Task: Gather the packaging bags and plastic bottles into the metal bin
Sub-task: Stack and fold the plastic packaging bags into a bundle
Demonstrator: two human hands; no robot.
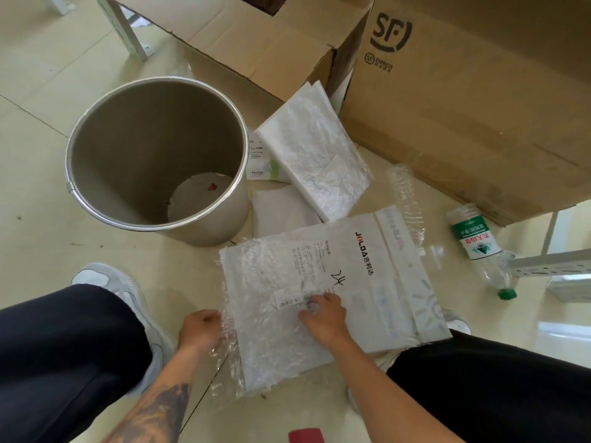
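A round metal bin (96, 129) stands on the floor at the left, with only a scrap at its bottom. In front of me lies a white printed mailer bag (377, 282) under a sheet of clear bubble wrap (265, 318). My left hand (200, 329) grips the bubble wrap's left edge. My right hand (324, 316) pinches the wrap near a barcode label. More white padded bags (313, 151) are piled beside the bin. A clear bottle (407, 199) and a green-labelled plastic bottle (476, 241) lie on the floor at the right.
Two large cardboard boxes (473, 100) stand behind the bags. White metal frame legs (543, 266) are at the right and the top left. My knees and grey shoes flank the bag. A red object (305, 435) shows at the bottom edge.
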